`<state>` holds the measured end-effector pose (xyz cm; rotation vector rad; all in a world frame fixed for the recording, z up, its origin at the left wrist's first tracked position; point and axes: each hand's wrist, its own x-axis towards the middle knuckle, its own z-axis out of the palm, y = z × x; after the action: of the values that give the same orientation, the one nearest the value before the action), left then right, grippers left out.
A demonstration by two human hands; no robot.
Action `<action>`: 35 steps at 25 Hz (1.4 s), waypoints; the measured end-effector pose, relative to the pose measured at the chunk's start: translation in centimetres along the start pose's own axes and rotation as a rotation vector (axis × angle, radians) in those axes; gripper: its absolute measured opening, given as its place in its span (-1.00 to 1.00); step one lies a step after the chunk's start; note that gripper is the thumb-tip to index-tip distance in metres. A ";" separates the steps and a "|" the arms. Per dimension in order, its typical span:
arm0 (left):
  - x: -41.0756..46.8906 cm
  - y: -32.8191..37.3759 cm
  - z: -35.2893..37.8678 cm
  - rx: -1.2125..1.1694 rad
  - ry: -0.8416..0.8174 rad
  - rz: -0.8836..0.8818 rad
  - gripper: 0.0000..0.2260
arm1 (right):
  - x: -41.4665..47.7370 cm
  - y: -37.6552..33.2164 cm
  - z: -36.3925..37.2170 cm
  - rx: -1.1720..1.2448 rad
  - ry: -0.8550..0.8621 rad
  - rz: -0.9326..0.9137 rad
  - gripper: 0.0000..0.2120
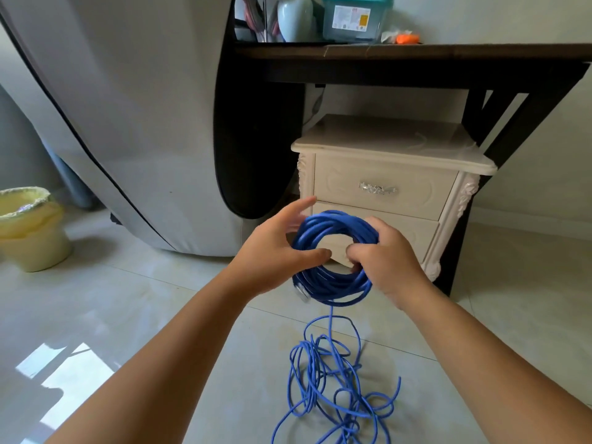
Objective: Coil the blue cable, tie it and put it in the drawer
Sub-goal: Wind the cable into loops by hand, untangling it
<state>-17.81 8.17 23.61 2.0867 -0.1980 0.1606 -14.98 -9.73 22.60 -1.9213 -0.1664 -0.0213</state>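
A blue cable is partly wound into a round coil held upright in front of me. My right hand grips the coil's right side with fingers closed through the hole. My left hand rests on the coil's left side, thumb across it and fingers spread behind. A clear plug shows at the coil's lower left. From the coil's bottom one strand drops to a loose tangle of cable on the tiled floor. The cream bedside cabinet has a top drawer with a silver handle, and it is closed.
The cabinet stands under a dark table carrying a teal-lidded box, a vase and small items. A grey fabric cover hangs at the left. A yellow bin sits on the floor at far left.
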 end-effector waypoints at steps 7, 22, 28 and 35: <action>0.5 0.1 1.8 0.425 -0.002 0.205 -0.39 | -2.3 -1.8 1.0 -0.552 -0.117 -0.283 -0.69; 1.1 1.1 1.7 -0.704 0.262 -0.384 -0.89 | -2.5 0.5 0.9 0.390 -0.444 0.072 -0.44; 0.6 0.6 3.4 -0.583 0.268 -0.463 -0.88 | -1.7 -0.3 0.7 0.673 -0.131 0.104 -0.81; -0.3 1.2 2.1 -0.549 -0.060 -0.324 -0.44 | -0.9 0.0 -2.0 0.387 -0.062 0.159 -0.82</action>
<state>-18.28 5.84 23.50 1.5493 0.0605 -0.1409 -15.74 -11.71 23.26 -1.5441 -0.0534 0.1664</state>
